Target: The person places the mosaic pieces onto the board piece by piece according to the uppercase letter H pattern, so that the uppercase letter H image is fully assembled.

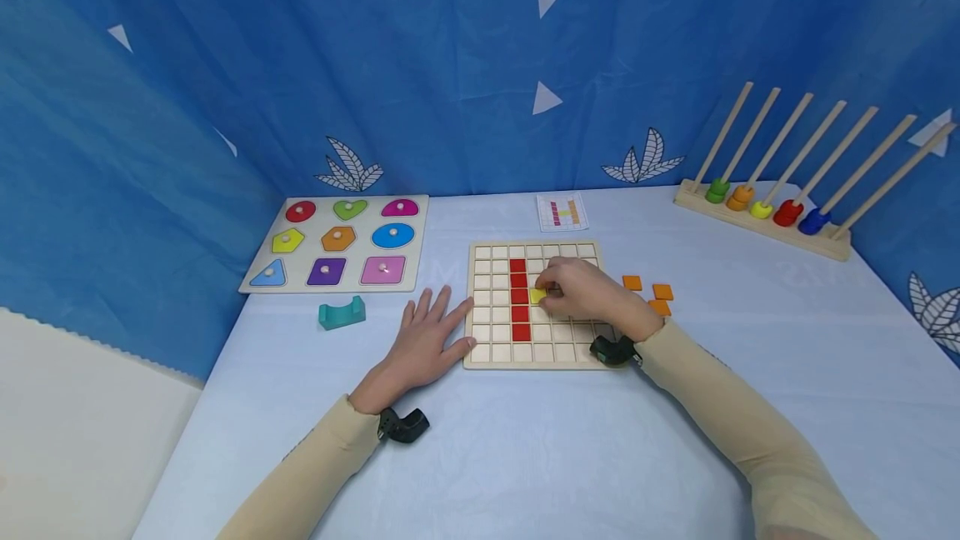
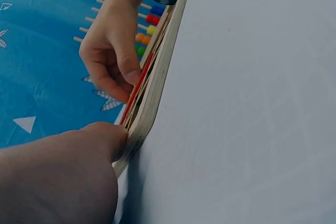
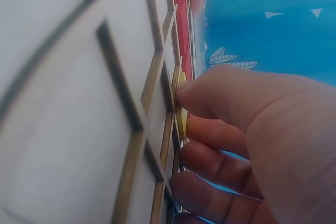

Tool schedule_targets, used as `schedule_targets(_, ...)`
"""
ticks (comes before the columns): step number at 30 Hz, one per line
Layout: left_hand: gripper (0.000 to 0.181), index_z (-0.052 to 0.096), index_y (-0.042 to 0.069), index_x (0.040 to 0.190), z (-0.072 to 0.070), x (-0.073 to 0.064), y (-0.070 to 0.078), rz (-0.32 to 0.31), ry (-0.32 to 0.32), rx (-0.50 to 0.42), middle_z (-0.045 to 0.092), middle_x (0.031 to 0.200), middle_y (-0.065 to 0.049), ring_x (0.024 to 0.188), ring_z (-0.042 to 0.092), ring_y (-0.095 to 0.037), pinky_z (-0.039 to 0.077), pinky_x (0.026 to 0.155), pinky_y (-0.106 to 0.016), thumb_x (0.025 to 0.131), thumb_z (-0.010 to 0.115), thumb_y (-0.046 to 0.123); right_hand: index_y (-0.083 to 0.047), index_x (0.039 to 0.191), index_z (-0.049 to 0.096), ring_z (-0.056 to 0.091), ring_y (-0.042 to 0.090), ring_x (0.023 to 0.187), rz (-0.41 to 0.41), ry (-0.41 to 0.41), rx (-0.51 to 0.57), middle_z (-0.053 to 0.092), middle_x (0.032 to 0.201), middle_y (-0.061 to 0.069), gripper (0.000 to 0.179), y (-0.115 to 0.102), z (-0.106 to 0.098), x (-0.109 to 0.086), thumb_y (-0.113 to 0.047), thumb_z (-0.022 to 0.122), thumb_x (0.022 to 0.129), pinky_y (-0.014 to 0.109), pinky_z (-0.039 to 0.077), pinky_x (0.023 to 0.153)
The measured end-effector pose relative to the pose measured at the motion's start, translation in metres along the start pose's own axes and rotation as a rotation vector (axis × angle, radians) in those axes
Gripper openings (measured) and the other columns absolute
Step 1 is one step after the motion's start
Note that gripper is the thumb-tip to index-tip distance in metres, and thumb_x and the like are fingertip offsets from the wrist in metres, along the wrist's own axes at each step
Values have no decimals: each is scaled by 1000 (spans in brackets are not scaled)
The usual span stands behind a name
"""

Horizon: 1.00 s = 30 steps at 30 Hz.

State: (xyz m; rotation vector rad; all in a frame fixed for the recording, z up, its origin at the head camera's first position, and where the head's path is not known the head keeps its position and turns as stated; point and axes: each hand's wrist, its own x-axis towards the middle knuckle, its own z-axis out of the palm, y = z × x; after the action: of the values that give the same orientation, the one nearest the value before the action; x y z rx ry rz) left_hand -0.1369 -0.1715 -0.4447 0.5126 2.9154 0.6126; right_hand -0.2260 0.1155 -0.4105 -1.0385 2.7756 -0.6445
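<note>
Tiles of red (image 1: 519,314), five of them, run in a column down the wooden grid board (image 1: 543,352), filling part of its third column from the left. My right hand (image 1: 581,286) is over the board, thumb and fingers pinching a yellow tile (image 1: 537,296) just to the right of the middle red one; I cannot tell whether that tile sits fully down in its cell. My left hand (image 1: 429,340) lies at the board's left edge, fingers straight and spread, the thumb touching the wooden side, so my two hands are apart. To the right of the board, orange tiles (image 1: 632,282) lie loose on the pale surface (image 1: 525,457), at least three in sight. Just beyond the board's far edge is a small card (image 1: 562,224) printed with a coloured pattern. Left of the board and farther back I see a shape puzzle (image 1: 364,229) with knobbed pieces, and nearer the board, in front of the puzzle, a teal block (image 1: 342,314) with a scooped top. Well to the board's right, toward the back, stands a peg rack (image 1: 750,220) with coloured rings low on its pegs.
</note>
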Motion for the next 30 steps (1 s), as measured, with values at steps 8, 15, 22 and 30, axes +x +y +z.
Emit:
schedule_targets(8, 66, 41, 18, 157, 0, -1, 0, 0, 11, 0, 24, 168, -23, 157, 10, -51, 10, 121, -72, 99, 58, 44, -4, 102, 78, 54, 15, 78, -6, 6, 3, 69, 93, 6, 20, 0, 0, 0, -15, 78, 85, 29, 48, 73)
schedule_targets(15, 67, 40, 19, 158, 0, 0, 0, -4, -3, 8, 23, 169, -22, 157, 9, -50, 10, 122, -72, 99, 58, 45, -4, 103, 78, 55, 15, 79, -3, 4, 7, 70, 94, 6, 21, -1, -1, -1, -15, 78, 86, 30, 48, 74)
schedule_targets(22, 67, 40, 19, 158, 1, 0, 0, -5, -4, 9, 23, 168, -22, 157, 9, -50, 10, 122, -72, 99, 58, 45, -5, 104, 78, 55, 15, 78, 2, 0, 3, 71, 94, 6, 21, -1, -1, -1, -16, 78, 86, 30, 49, 75)
schedule_targets(30, 67, 38, 19, 159, 2, 1, -2, -8, -14, 14, 21, 169, -22, 157, 7, -50, 9, 122, -72, 100, 56, 46, -4, 104, 78, 55, 15, 77, -2, 1, -3, 71, 94, 6, 21, 0, -1, -1, -15, 77, 86, 30, 50, 74)
